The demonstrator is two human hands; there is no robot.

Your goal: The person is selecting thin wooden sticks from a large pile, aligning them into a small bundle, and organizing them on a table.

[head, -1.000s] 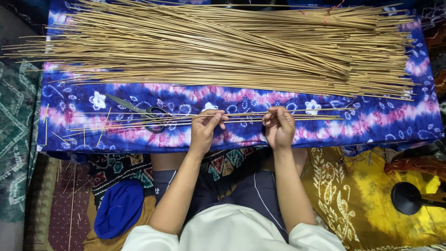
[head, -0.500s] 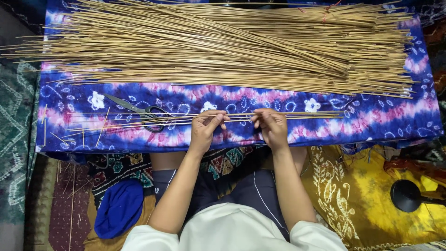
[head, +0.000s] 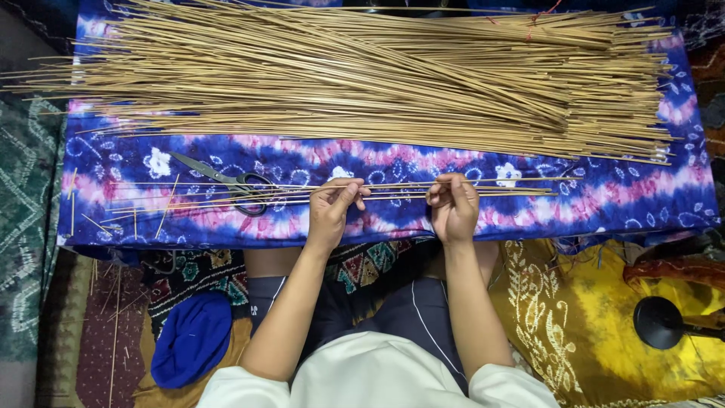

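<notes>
Hands are working side by side at the near edge of a blue, purple and pink tie-dyed cloth (head: pixel 589 204) spread over a low surface. The left hand (head: pixel 332 211) is pinching a small bundle of thin, straw-coloured sticks (head: pixel 498 189) between thumb and fingertips, and the right hand (head: pixel 453 208) is curling closed around the same bundle just beside it. The bundle is lying along the near edge of the cloth, its ends running out well past both hands towards the left and right sides.

Compared with a second ago, the right hand is sitting closer to the left, so the gap between the two grips is narrowing; the bundle itself is lying on much the same line. That looks like the hands gathering or evening up the few sticks rather than lifting them away.

A pair of dark-handled metal scissors (head: pixel 226 181) is lying on the cloth towards its near left corner, just beside the bundle's left end, with short stick offcuts scattered near it. A large heap of long straw-coloured sticks (head: pixel 362 75) is covering the far half of the cloth from side to side, apart from the held bundle. Off the cloth, a folded blue fabric piece (head: pixel 192 340) is resting by the person's left knee, and a yellow patterned cloth (head: pixel 574 317) is spreading out on the right.
</notes>
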